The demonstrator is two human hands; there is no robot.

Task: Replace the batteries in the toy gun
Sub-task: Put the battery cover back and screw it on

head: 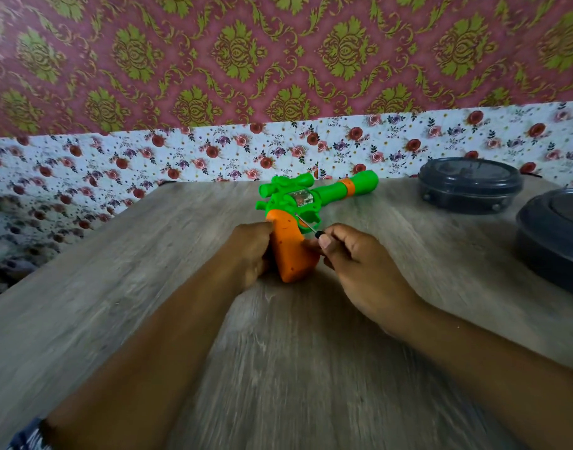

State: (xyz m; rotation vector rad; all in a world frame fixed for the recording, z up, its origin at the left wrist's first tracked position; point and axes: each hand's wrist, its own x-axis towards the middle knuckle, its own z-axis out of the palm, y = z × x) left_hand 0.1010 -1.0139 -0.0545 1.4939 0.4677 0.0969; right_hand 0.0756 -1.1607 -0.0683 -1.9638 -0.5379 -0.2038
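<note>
A green toy gun (314,198) with an orange grip lies on its side on the wooden table (278,352), barrel pointing right. My left hand (251,251) grips the left side of the orange grip. My right hand (356,264) pinches a thin screwdriver (309,227) by its black handle. Its metal shaft slants up and left to the top of the orange grip, near the trigger guard. No batteries are in sight.
Two dark round lidded containers stand at the right: one at the back (470,185), a second (554,235) cut off by the frame edge. The table meets a floral wall behind; its left edge runs diagonally past a floral cloth (35,196).
</note>
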